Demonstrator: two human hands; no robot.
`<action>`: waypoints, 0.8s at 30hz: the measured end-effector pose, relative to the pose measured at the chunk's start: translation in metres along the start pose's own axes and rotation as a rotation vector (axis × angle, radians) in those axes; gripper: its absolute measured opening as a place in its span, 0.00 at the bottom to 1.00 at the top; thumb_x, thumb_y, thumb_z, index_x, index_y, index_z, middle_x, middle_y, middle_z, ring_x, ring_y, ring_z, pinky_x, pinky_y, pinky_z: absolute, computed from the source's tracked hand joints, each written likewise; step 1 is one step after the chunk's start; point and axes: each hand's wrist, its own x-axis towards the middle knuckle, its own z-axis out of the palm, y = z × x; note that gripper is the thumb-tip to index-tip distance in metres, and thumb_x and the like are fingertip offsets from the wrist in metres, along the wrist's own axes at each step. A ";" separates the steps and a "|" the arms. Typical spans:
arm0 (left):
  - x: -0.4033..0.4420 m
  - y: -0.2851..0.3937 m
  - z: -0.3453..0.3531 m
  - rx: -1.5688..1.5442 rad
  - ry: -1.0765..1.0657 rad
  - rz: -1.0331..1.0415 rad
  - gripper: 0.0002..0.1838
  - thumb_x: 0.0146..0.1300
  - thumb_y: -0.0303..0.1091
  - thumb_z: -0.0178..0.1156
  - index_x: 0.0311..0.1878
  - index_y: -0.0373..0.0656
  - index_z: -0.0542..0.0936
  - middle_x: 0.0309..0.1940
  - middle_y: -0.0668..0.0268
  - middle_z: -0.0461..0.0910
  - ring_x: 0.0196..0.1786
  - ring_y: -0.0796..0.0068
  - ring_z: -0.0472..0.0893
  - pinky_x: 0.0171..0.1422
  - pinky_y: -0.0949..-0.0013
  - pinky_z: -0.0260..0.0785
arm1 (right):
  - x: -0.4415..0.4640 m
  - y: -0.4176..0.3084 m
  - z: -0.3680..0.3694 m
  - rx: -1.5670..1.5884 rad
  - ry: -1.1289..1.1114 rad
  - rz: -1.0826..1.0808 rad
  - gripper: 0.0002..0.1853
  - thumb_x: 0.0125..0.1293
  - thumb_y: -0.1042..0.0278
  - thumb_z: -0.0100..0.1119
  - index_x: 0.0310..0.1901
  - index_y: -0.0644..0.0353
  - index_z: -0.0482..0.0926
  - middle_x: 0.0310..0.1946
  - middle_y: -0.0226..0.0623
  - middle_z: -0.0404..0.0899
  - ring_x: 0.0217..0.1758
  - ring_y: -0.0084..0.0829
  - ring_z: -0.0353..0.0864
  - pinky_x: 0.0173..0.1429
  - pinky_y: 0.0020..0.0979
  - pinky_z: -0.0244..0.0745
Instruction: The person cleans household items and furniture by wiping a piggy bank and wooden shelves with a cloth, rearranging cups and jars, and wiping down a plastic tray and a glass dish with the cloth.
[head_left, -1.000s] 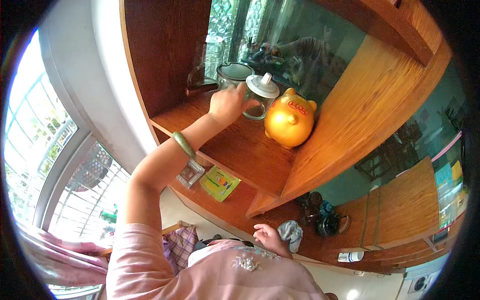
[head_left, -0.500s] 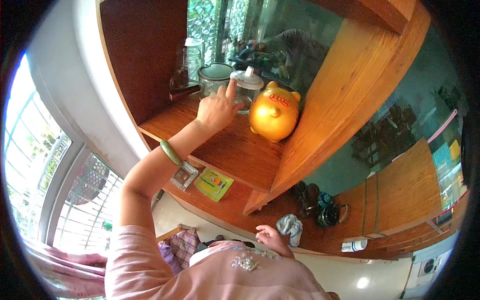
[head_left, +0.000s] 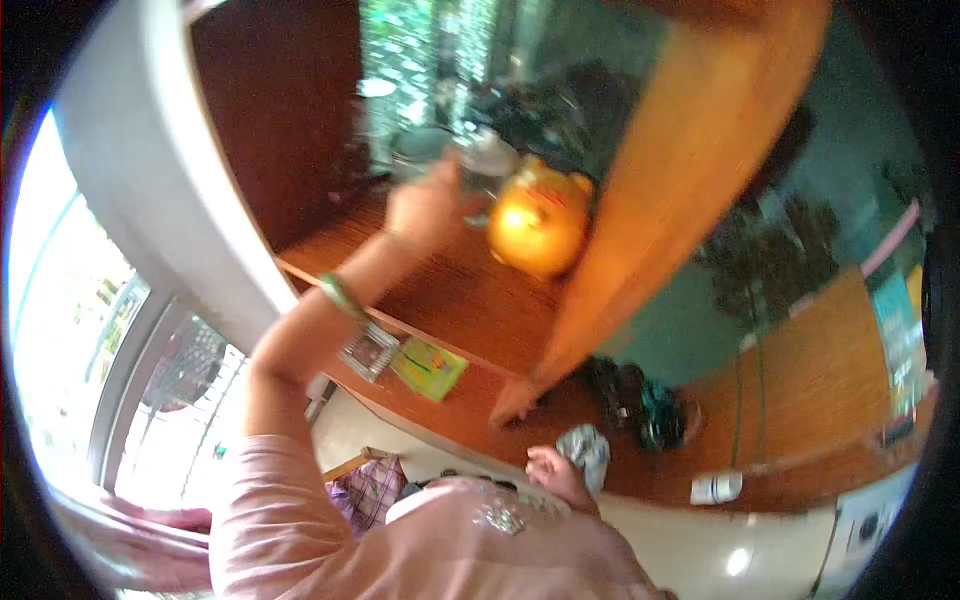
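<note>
My left hand (head_left: pixel 425 208), blurred and wearing a green bangle (head_left: pixel 343 296) on its wrist, reaches over the wooden shelf (head_left: pixel 470 305). Its fingers look stretched out with the thumb apart, near a glass jar with a white lid (head_left: pixel 490 155) and a wider glass container (head_left: pixel 422 148). Whether a fingertip touches the lid is unclear. Just right of this hand sits a golden pig-shaped figurine (head_left: pixel 540 222). Lower down, my right hand (head_left: pixel 558 474) is loosely curled with nothing visible in it, in front of a crumpled grey-white cloth (head_left: pixel 590 448); contact cannot be made out.
Below the shelf lie a patterned glass dish (head_left: pixel 370 352) and a green-yellow packet (head_left: pixel 430 369). Dark glassware (head_left: pixel 655 418) and a white cylindrical container (head_left: pixel 716 489) stand to the right. A thick wooden upright (head_left: pixel 690 170) borders the shelf; a barred window (head_left: pixel 70 330) is at the left.
The view has shifted slightly and blurred. My left hand remains by the jars. My right hand has moved a little right, overlapping the cloth more, and its fingers are more curled.
</note>
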 end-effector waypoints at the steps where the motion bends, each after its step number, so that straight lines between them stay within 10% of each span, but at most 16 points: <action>1: -0.012 -0.001 -0.010 -0.093 0.023 -0.106 0.27 0.57 0.39 0.53 0.60 0.48 0.58 0.33 0.53 0.76 0.30 0.62 0.77 0.31 0.63 0.70 | 0.000 0.007 0.000 0.086 0.028 0.026 0.18 0.58 0.69 0.54 0.49 0.62 0.65 0.27 0.30 0.73 0.30 0.21 0.73 0.34 0.25 0.70; 2: -0.013 -0.007 -0.019 -0.295 -0.158 -0.325 0.25 0.59 0.33 0.50 0.60 0.51 0.58 0.32 0.55 0.77 0.27 0.67 0.76 0.31 0.67 0.70 | -0.004 0.005 -0.002 0.033 0.100 -0.015 0.17 0.58 0.67 0.55 0.48 0.62 0.66 0.27 0.28 0.72 0.35 0.20 0.71 0.37 0.26 0.70; 5: -0.053 -0.006 -0.041 -0.268 0.408 0.028 0.23 0.55 0.39 0.58 0.54 0.47 0.67 0.36 0.59 0.77 0.28 0.64 0.79 0.30 0.65 0.72 | -0.027 0.000 -0.033 -0.011 0.341 0.069 0.06 0.54 0.75 0.52 0.35 0.60 0.73 0.26 0.29 0.72 0.31 0.19 0.71 0.35 0.25 0.69; 6: -0.070 -0.001 -0.048 -0.263 0.335 0.020 0.19 0.60 0.27 0.51 0.55 0.35 0.65 0.51 0.61 0.71 0.50 0.77 0.72 0.52 0.77 0.67 | -0.034 0.013 -0.050 -0.094 0.462 -0.013 0.05 0.54 0.75 0.52 0.33 0.61 0.73 0.23 0.30 0.73 0.25 0.21 0.72 0.29 0.24 0.69; 9: -0.125 0.006 -0.053 -0.354 0.511 0.328 0.21 0.55 0.24 0.56 0.53 0.36 0.66 0.26 0.59 0.77 0.19 0.79 0.72 0.20 0.79 0.64 | -0.054 0.042 -0.097 0.059 0.879 0.186 0.06 0.53 0.75 0.53 0.34 0.62 0.73 0.22 0.34 0.74 0.20 0.23 0.73 0.23 0.25 0.68; 13: -0.209 0.032 -0.028 -0.506 0.163 0.601 0.21 0.47 0.23 0.59 0.47 0.35 0.68 0.20 0.61 0.72 0.13 0.72 0.65 0.16 0.70 0.56 | -0.058 0.063 -0.141 0.128 1.250 0.307 0.06 0.54 0.74 0.53 0.35 0.62 0.72 0.20 0.37 0.75 0.17 0.24 0.73 0.20 0.25 0.68; 18: -0.260 0.128 0.019 -0.641 -0.336 0.475 0.16 0.49 0.29 0.58 0.43 0.37 0.72 0.23 0.58 0.76 0.20 0.62 0.75 0.21 0.66 0.67 | -0.043 0.041 -0.135 0.414 0.977 0.377 0.05 0.56 0.72 0.49 0.35 0.61 0.70 0.19 0.35 0.74 0.16 0.23 0.73 0.16 0.24 0.67; 24: -0.274 0.211 0.070 -0.719 -0.579 0.325 0.18 0.52 0.33 0.57 0.46 0.41 0.71 0.18 0.59 0.74 0.18 0.61 0.75 0.21 0.63 0.66 | -0.111 0.079 -0.157 0.463 1.299 0.475 0.05 0.53 0.70 0.52 0.30 0.61 0.73 0.18 0.34 0.74 0.17 0.24 0.74 0.16 0.23 0.68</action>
